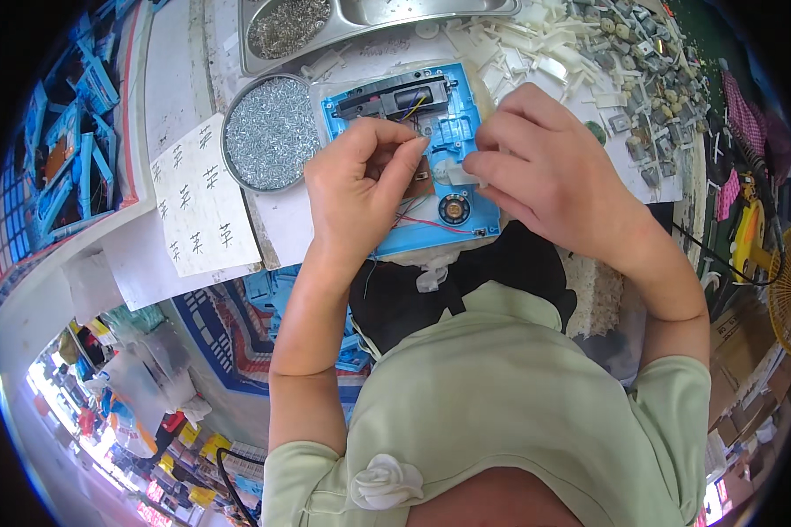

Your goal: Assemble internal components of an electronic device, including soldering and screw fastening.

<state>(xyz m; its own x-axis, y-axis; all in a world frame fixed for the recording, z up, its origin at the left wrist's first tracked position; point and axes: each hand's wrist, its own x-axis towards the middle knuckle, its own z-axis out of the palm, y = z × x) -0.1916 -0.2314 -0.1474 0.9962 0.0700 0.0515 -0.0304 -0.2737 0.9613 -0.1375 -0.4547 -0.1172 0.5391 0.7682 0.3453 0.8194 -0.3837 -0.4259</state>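
A blue plastic toy casing lies open in front of me. It holds a black mechanism with wires across its far end and a small round speaker near its close end. Over the casing's left side is my left hand, thumb and forefinger pinched together; whatever is between them is too small to make out. From the right, my right hand closes its fingertips on a small whitish plastic piece, low over the casing. Thin wires run beneath my fingers.
A round tin of small screws stands left of the casing, beside a handwritten paper sheet. A metal tray with small metal parts sits behind. White plastic parts and grey blocks pile up at right. Blue casings fill a container at left.
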